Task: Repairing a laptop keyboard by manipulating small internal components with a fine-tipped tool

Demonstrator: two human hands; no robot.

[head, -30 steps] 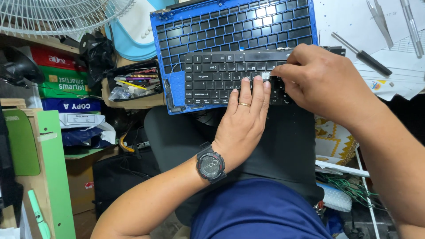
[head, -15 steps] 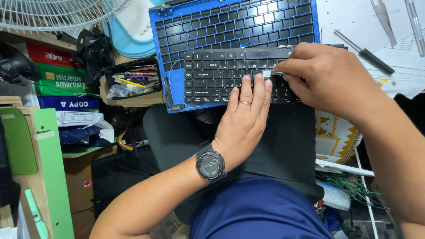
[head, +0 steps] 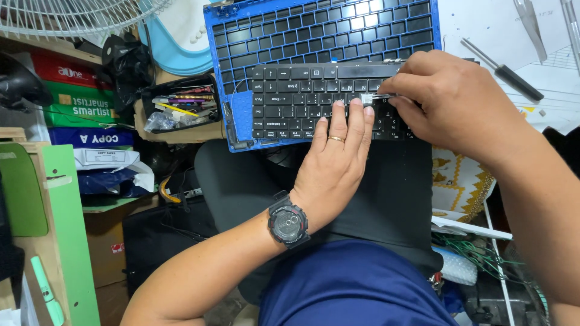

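Here the left hand (head: 336,158) lies flat with fingers stretched on the black keyboard (head: 314,102), while the right hand (head: 450,102) pinches thin tweezers (head: 382,96) on a small white part (head: 366,99).

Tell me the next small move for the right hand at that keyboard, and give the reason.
Probably press the small white piece down into its key slot. The right hand holds a thin metal tool against it, right at the black keyboard, while the left hand lies flat on the keys, steadying the board.
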